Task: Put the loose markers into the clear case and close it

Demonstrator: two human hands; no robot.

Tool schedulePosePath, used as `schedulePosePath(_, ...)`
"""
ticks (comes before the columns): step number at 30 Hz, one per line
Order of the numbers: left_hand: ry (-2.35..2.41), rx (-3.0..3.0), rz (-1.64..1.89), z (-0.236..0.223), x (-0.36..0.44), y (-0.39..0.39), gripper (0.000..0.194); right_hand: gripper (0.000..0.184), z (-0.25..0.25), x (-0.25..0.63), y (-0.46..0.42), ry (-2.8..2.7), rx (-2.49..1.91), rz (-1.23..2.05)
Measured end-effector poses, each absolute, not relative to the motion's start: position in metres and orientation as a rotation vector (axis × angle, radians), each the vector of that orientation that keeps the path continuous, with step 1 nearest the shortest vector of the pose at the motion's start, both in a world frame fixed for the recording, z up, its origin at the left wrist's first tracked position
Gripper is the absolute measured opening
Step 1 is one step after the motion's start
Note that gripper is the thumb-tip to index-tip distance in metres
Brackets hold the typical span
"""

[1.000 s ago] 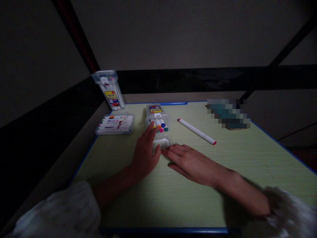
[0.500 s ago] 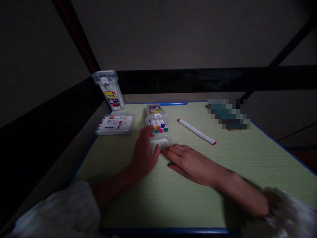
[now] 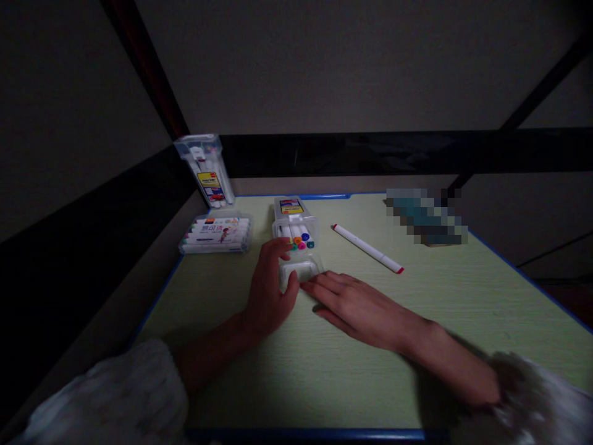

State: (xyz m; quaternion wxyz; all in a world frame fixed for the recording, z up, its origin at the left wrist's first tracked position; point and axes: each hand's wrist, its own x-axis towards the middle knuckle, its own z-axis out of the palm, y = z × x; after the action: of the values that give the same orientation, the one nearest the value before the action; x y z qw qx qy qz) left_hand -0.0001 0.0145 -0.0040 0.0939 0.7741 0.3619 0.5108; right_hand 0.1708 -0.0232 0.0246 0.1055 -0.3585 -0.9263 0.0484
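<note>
A clear plastic marker case (image 3: 295,216) lies on the table, its mouth facing me and the coloured ends of several markers showing. Its clear lid (image 3: 301,269) is swung down flat in front of the mouth. My left hand (image 3: 270,292) curves around the lid's left side, thumb and fingers apart, with the fingertips close to the marker ends. My right hand (image 3: 354,304) lies palm down, fingers stretched out, fingertips at the lid's near right corner. Whether either hand presses on the lid I cannot tell. A white marker with red ends (image 3: 368,248) lies loose to the right.
A second marker case (image 3: 208,176) stands upright at the back left. In front of it a flat case of markers (image 3: 215,233) lies down. At the right is a blurred-out flat object (image 3: 424,216). The pale green table (image 3: 315,377) has blue edges.
My left fingertips have dropped slightly toward the lid. The right hand, the cases and the loose marker look the same.
</note>
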Motion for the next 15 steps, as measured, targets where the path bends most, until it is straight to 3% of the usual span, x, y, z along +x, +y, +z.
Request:
schedulePosePath(6, 0.956, 2.37, 1.56, 0.0, -0.002, 0.009, 0.027, 0.034, 0.027, 0.17, -0.023, -2.719, -1.055, 0.146)
schedulePosePath(15, 0.848, 2.445, 1.505, -0.003, -0.003, 0.005, 0.026, 0.023, 0.038, 0.179, -0.02, -2.588, -1.162, -0.068)
